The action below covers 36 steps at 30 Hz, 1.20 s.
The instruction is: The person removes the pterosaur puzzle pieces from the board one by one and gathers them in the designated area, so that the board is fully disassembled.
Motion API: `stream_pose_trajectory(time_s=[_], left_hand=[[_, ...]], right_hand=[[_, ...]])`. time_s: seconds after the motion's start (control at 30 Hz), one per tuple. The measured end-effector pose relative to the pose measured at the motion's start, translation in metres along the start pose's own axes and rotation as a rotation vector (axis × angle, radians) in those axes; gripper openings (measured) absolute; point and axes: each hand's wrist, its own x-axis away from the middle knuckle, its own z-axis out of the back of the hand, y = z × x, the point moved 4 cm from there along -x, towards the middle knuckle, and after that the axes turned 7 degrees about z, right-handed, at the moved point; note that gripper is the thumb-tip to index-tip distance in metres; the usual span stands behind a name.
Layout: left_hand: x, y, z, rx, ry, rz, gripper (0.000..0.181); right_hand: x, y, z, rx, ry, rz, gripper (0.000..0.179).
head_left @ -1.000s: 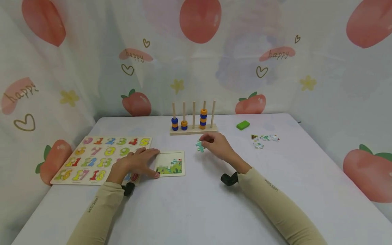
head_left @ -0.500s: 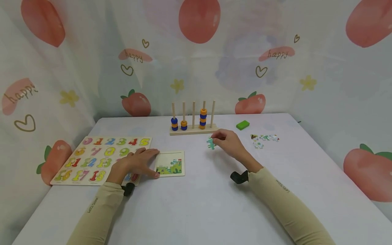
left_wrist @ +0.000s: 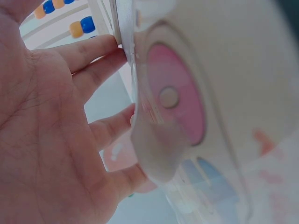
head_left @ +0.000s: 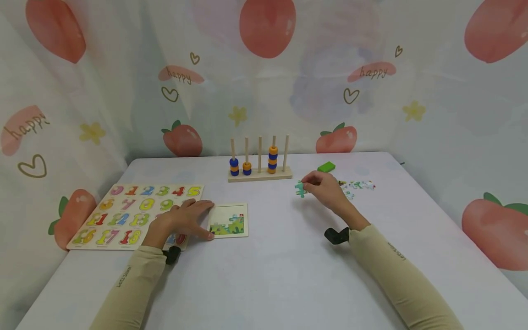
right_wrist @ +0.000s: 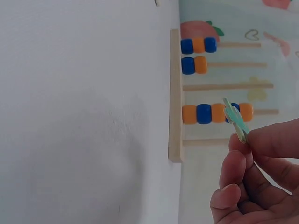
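A: Where's the green puzzle piece [head_left: 300, 189]?
B: Right of centre in the head view, at the fingertips of the right hand [head_left: 327, 189]. The thumb and index finger pinch it by its right edge, and the rest sticks out to the left.
A: Is it touching the counter [head_left: 264, 279]?
B: No, it's held above it, with a shadow below. The right wrist view shows it nearly edge-on, lower right, with the abacus [head_left: 260, 175] behind.
A: And the left hand [head_left: 181, 222]?
B: Left of centre, palm down, fingers spread and not curled round anything. Its thumb touches the lower left corner of the small puzzle tray [head_left: 220, 209], and other fingertips rest at the upper left. Green pieces fill the tray's bottom and right side.
A: What's under that hand?
B: The number board [head_left: 94, 225], partly covered. Both forearms come up from the bottom edge in beige sleeves [head_left: 404, 275].
A: Anything else on the counter?
B: Loose puzzle pieces [head_left: 363, 184] near the right hand, partly hidden by it, and a green block [head_left: 326, 167] just above. The abacus stands at the back, near the middle.
A: And beyond?
B: A pale cloth backdrop [head_left: 264, 101] with red fruit, hearts and "happy" printed on it.
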Motion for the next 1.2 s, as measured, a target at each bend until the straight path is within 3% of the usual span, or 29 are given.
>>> stream_pose_trajectory(time_s=[0.6,0.83,1.2], left_hand=[[0.007,0.005,0.003,-0.003,-0.023,0.016,0.104],[-0.007,-0.008,-0.003,0.003,0.008,0.007,0.108],[-0.014,-0.008,-0.005,0.015,-0.006,-0.04,0.107]], right_hand=[[0.011,0.014,0.03,0.014,0.036,-0.014,0.023],[0.014,0.025,0.046,0.029,0.062,-0.033,0.024],[0.02,0.039,0.062,0.084,0.139,-0.127,0.029]])
